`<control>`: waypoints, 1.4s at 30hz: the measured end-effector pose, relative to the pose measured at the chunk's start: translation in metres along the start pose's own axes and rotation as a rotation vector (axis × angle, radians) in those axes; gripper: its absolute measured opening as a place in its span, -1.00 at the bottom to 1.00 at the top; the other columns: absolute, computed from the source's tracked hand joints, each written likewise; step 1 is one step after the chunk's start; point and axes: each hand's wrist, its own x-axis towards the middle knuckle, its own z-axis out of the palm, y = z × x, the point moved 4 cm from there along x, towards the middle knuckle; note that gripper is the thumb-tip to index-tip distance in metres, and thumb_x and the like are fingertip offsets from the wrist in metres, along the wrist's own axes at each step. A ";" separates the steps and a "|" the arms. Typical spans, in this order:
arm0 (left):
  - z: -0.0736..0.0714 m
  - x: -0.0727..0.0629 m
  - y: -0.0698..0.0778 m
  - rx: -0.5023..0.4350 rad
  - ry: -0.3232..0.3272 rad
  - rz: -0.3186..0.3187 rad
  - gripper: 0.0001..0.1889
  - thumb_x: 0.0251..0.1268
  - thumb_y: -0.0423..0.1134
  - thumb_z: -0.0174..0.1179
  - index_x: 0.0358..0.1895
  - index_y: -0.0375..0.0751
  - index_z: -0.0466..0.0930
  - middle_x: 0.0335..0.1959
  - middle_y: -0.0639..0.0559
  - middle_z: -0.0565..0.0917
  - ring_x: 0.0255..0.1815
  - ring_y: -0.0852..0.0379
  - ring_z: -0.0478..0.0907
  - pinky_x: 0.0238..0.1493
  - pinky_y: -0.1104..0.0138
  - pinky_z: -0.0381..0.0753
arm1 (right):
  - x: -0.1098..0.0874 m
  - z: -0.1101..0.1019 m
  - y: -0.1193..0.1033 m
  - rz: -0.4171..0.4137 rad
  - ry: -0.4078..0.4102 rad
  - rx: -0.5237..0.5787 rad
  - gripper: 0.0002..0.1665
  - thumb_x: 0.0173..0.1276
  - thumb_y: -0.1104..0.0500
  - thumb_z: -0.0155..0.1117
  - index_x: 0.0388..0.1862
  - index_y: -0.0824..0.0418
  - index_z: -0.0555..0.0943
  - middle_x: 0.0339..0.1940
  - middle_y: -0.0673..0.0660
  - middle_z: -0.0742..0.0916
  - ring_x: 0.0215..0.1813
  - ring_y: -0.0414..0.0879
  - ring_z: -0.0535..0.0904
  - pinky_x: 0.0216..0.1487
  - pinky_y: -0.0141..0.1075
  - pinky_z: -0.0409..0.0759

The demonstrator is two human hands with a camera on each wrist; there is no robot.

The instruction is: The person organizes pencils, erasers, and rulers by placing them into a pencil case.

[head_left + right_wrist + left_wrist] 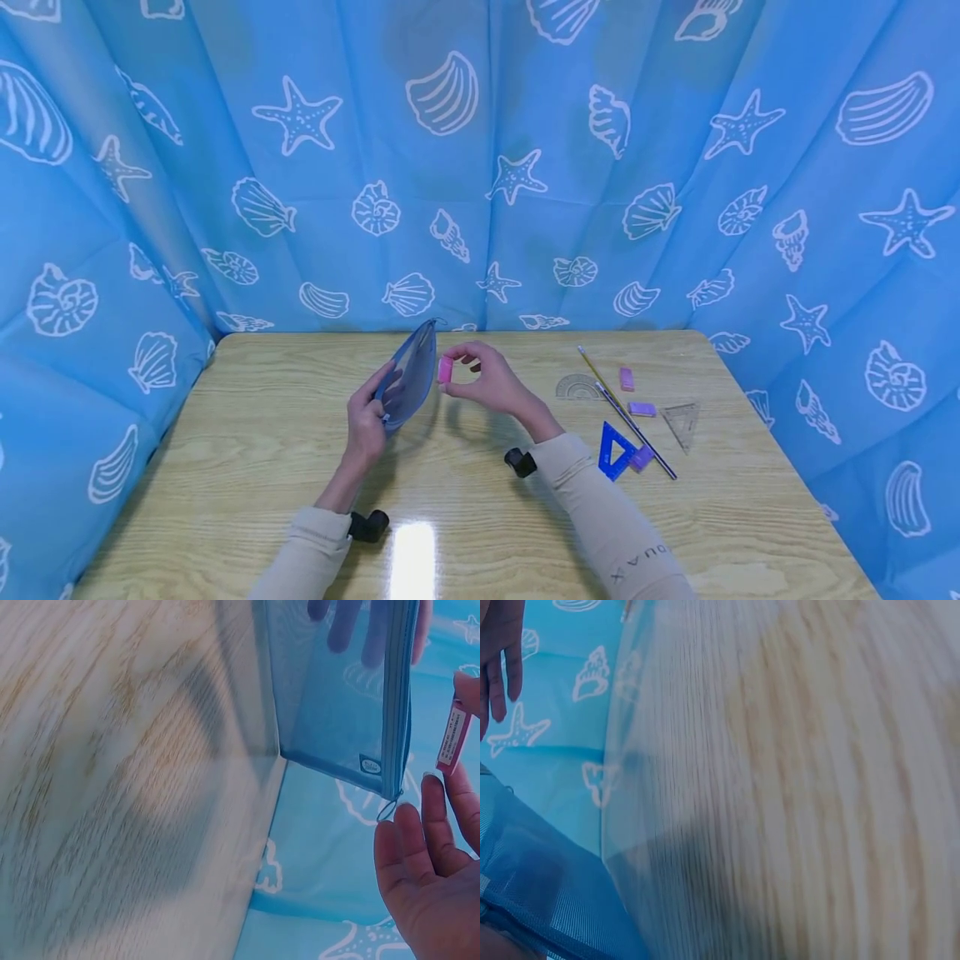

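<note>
My left hand [365,423] grips a blue mesh zip pouch [417,379] above the middle of the table, its mouth gaping along the zipper. Several left fingers show through the mesh in the right wrist view, where a small cord loop hangs from the corner of the pouch [337,712]. Just right of the pouch, my right hand [491,377] pinches a pink eraser [446,370] between thumb and finger. A label with small print faces the right wrist camera on the eraser [452,740]. The other right fingers are spread apart beneath it.
On the table's right side lie a clear protractor [577,387], a yellow pencil [589,362], a dark pencil [637,433], a blue set square [609,461] and a clear set square [682,425]. Among them are a pink eraser [626,379] and purple ones [642,409]. A blue curtain [480,208] hangs behind.
</note>
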 end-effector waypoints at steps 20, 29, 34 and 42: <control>0.011 -0.003 0.001 0.037 0.016 -0.039 -0.21 -0.04 -0.63 -0.39 0.40 -0.51 0.38 0.23 -0.56 0.54 0.22 -0.48 0.54 0.30 -0.25 0.42 | 0.018 0.010 -0.016 0.023 -0.009 -0.152 -0.43 0.11 0.13 0.59 0.13 0.20 0.66 0.21 0.23 0.58 0.14 0.12 0.51 0.17 0.00 0.58; 0.014 -0.006 0.009 0.136 0.011 -0.036 -0.22 0.01 -0.59 -0.34 0.44 -0.42 0.39 0.27 -0.49 0.54 0.27 -0.43 0.53 0.27 -0.29 0.46 | 0.023 0.010 -0.022 0.054 -0.020 -0.238 -0.44 0.11 0.13 0.57 0.11 0.24 0.66 0.22 0.27 0.55 0.28 0.17 0.42 0.28 0.04 0.50; 0.016 -0.006 0.010 0.136 0.016 -0.020 -0.23 0.04 -0.59 -0.35 0.43 -0.41 0.39 0.27 -0.49 0.54 0.27 -0.43 0.53 0.26 -0.30 0.46 | 0.026 0.011 -0.022 0.094 -0.018 -0.267 -0.44 0.09 0.13 0.58 0.09 0.24 0.67 0.24 0.31 0.55 0.32 0.21 0.38 0.32 0.08 0.46; 0.014 -0.007 0.008 0.055 0.018 -0.006 -0.22 0.01 -0.61 -0.42 0.42 -0.49 0.37 0.27 -0.54 0.52 0.18 -0.50 0.56 0.19 -0.29 0.50 | 0.030 0.016 -0.025 0.060 -0.032 -0.242 -0.50 0.16 0.13 0.55 0.09 0.25 0.69 0.16 0.31 0.58 0.27 0.20 0.39 0.32 0.09 0.40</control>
